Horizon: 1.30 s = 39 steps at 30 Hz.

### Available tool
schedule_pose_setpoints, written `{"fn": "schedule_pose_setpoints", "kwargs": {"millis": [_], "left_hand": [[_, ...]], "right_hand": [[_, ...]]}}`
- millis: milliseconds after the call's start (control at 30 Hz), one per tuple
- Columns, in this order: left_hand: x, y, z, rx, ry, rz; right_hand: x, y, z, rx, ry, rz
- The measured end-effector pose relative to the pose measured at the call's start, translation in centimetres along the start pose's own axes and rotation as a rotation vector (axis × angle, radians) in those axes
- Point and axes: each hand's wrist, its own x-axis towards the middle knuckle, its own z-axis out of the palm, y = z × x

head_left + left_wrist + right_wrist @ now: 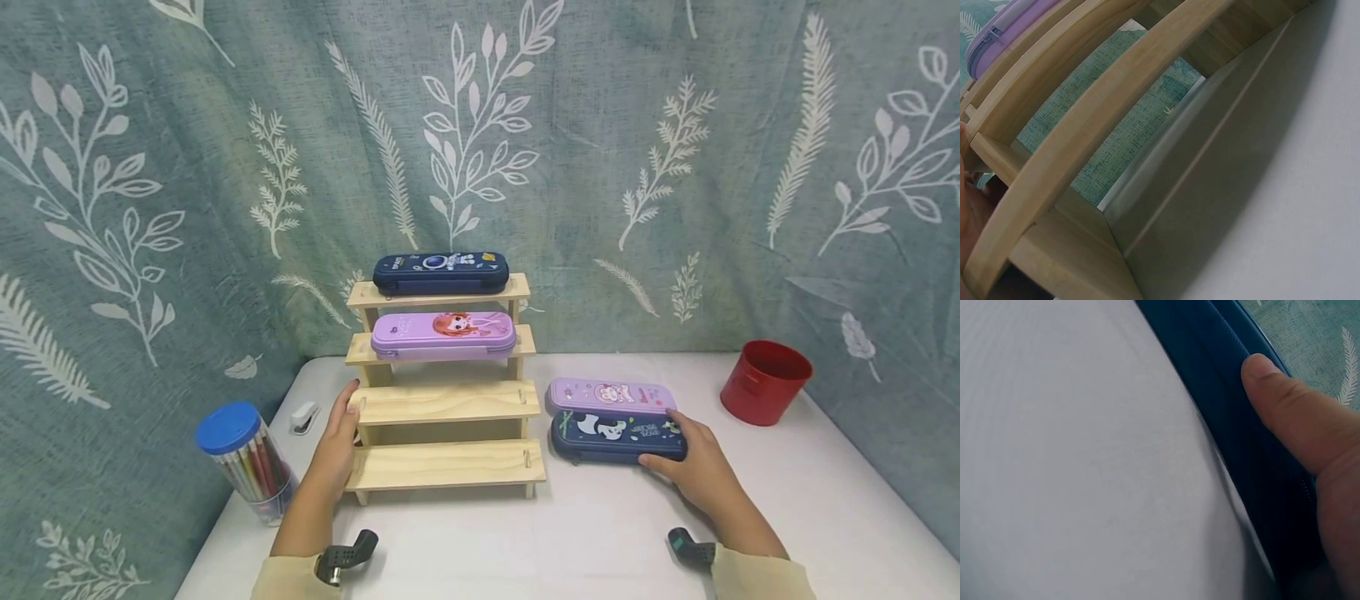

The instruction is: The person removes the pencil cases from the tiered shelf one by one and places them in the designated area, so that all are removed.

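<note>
A four-step wooden display rack [447,463] stands on the white table. My left hand [339,442] holds the rack's left side near its lower steps; in the left wrist view the hand shows only at the left edge, beside the wooden boards [1079,147]. With thumb in front and fingers behind, my right hand [693,461] grips the right end of a navy pencil case with a panda [618,437]. That case lies flat on the table, right of the rack. In the right wrist view, the thumb [1291,409] presses its front side. Directly behind it lies a lilac pencil case [611,394].
On the rack's top step sits a navy astronaut pencil case [441,273], and a purple pencil case with a girl [444,335] is one step lower. Left of the rack are a blue-lidded tub of pencils [243,458] and a small white object [303,416]. A red bucket [765,383] stands back right.
</note>
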Motion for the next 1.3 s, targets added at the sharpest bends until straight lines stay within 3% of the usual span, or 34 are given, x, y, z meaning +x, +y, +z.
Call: {"fn": "schedule_pose_setpoints", "kwargs": {"millis": [633, 800, 1033, 1300], "left_hand": [[-0.1, 0.1, 0.1, -0.017, -0.005, 0.008], [0.0, 0.2, 0.0, -0.001, 0.003, -0.008], [-0.2, -0.1, -0.1, -0.011, -0.014, -0.022], [0.1, -0.1, 0.0, -0.009, 0.006, -0.004]], "right_hand": [[0.1, -0.3, 0.0, 0.009, -0.026, 0.018], [-0.3, -1.3, -0.4, 0.006, 0.009, -0.004], [-1.5, -5.4, -1.3, 0.018, 0.083, -0.117], [-0.3, -12.0, -1.1, -0.055, 0.021, -0.341]]}}
